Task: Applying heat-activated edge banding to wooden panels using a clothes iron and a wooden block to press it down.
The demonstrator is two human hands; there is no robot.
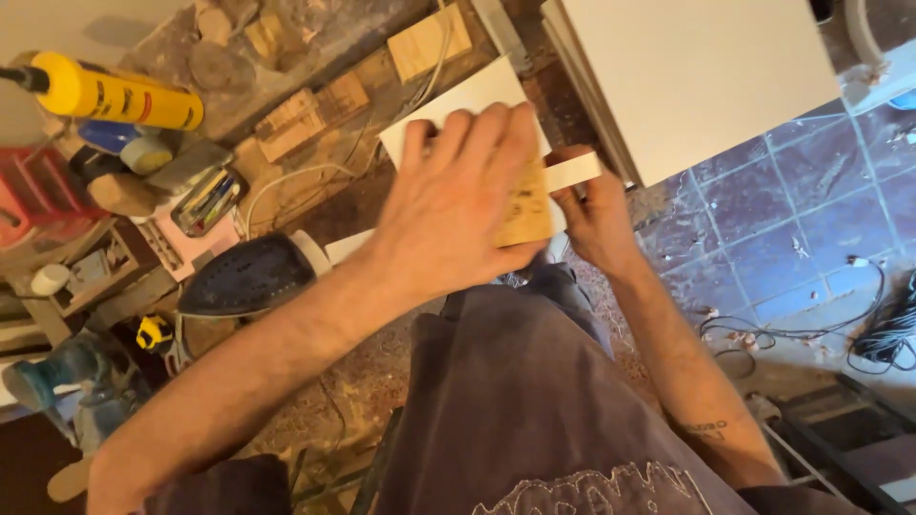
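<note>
Hands (520, 205) press flat white board (458, 100).

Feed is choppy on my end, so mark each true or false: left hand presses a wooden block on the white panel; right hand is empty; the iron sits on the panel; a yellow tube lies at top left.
1. The left hand presses a wooden block on the white panel: true.
2. The right hand is empty: false, it pinches a white strip.
3. The iron sits on the panel: false, it lies beside it on the bench.
4. A yellow tube lies at top left: true.
</note>
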